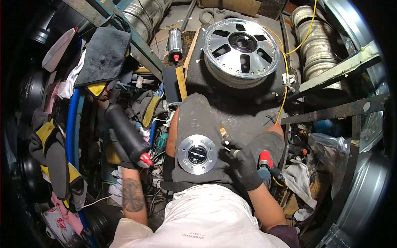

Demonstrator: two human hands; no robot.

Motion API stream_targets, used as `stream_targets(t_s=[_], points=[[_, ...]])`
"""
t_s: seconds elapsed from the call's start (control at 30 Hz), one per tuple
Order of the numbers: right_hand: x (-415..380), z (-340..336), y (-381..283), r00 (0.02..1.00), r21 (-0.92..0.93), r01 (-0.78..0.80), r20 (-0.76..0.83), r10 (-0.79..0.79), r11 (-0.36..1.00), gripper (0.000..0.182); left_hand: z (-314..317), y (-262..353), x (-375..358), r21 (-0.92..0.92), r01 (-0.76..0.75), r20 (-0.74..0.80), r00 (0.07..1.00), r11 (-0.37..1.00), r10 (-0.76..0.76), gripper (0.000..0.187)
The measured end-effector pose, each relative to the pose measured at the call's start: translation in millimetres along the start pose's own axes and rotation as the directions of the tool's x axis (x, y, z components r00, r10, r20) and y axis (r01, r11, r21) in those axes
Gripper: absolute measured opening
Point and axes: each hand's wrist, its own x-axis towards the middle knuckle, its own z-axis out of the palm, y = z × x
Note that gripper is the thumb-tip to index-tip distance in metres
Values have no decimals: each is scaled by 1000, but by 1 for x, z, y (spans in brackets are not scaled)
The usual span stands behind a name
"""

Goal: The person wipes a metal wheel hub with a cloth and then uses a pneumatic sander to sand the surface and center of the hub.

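Two red-capped bottles are counted: one black bottle (127, 133) held in the left fingers (117, 144), one dark bottle (175, 43) ahead of them. Between both hands' fingers, one metal disc (182, 156) is seen. Ahead of the right fingers (231, 156), one spoked wheel (231, 41) is shown (six openings are pierced in it). Farther right, rims (316, 41) are stacked, too overlapped to be counted.

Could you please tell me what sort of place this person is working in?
It is probably a workshop for repairing or finishing car wheels. A silver wheel lies face up in front, more rims are stacked at the right, and a round metal piece rests on the person's leg.
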Motion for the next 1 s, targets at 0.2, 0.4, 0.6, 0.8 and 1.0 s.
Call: stream_targets(t_s=[0.2, 0.4, 0.6, 0.8, 1.0], points=[[4, -18, 24, 976, -582, 200, 193, -105, 788, 61, -257, 113, -1, 449, 97, -662, 704, 888, 258, 65], [12, -22, 30, 876, -854, 477, 444, -187, 207, 68, -139, 7, -1, 973, 222, -176, 529, 65, 830, 56], [5, -28, 29, 855, -884, 466, 462, -236, -43, 67, 63, -119, -36, 980, 198, -198, 980, 15, 13, 48], [8, -27, 18, 823, -840, 543, 535, -193, -15, 66, 63, -114, -37, 873, 369, -243, 896, 318, -372, 51], [17, -29, 23, 866, -834, 482, 408, -290, 267, 66, 76, -113, -42, 894, 259, -171, 952, 366, -256, 48]])
